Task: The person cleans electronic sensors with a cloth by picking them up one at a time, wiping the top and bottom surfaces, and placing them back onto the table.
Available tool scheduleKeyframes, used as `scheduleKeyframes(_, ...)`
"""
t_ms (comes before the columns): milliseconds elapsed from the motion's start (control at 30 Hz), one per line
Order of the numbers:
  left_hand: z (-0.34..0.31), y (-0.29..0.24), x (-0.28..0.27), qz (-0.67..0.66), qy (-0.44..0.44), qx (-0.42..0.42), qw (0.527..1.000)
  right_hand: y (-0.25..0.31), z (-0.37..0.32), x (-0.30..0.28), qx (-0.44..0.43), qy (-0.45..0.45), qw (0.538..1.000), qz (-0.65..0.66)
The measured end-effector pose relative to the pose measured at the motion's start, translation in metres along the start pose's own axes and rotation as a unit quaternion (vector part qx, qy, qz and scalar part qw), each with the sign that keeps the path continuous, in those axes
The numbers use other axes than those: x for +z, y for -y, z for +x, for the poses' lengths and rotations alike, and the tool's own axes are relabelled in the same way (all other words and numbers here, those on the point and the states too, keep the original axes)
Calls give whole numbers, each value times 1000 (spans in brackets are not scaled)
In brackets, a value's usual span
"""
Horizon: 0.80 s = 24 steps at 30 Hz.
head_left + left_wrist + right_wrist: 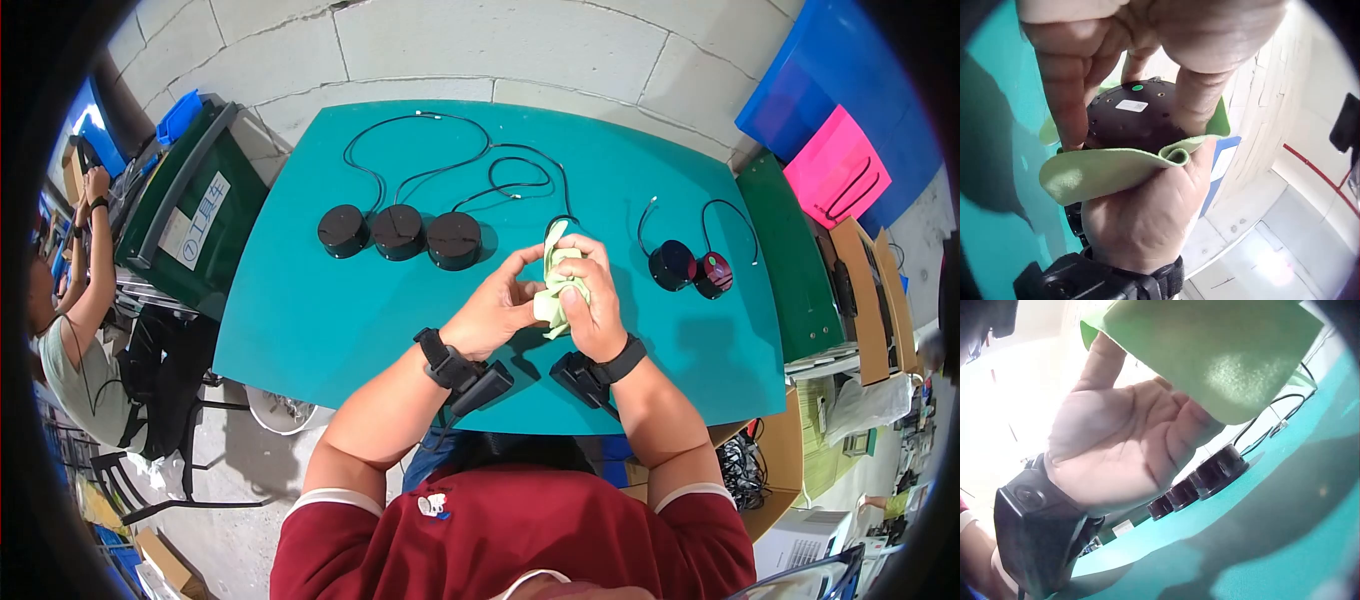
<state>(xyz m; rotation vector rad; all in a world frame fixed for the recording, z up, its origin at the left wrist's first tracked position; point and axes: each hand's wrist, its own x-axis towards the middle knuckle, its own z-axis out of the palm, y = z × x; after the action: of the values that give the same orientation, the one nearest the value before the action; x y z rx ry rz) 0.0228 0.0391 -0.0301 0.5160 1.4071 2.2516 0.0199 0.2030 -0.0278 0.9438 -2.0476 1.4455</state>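
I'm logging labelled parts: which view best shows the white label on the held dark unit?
The left wrist view: the white label faces the camera uncovered, though its print is unreadable. The head and right wrist views show none of it, though both show the green cloth.

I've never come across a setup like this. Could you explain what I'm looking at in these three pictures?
There is no robot here: a person works with two bare hands and wears cameras. The wide picture comes from a head camera looking down; the other two come from wrist cameras, so the hands look large and oddly angled.

On the green table lie three black cylinders to the person's left and two smaller round pieces to the right, with black cables.

The left hand grips a dark round piece, seen best in the left wrist picture. The right hand holds a light green cloth around it.
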Motion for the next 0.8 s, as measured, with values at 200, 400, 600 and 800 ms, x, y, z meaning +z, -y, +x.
scheduleKeyframes(200, -2, -2, -1, -117, 13, -77, 990, 7, 5, -3, -51, 18, 997, -54)
scheduleKeyframes(400, -1, 1, -4, -133, 25, -91, 987, 6, 4, -4, -54, 21, 997, -53)
scheduleKeyframes(600, -1, 3, -5, -111, 20, -86, 990, 4, 3, -5, -29, 21, 999, -36)
scheduleKeyframes(800, -1, -1, -3, -107, 8, -109, 988, 4, 2, -4, -14, 15, 999, -29)
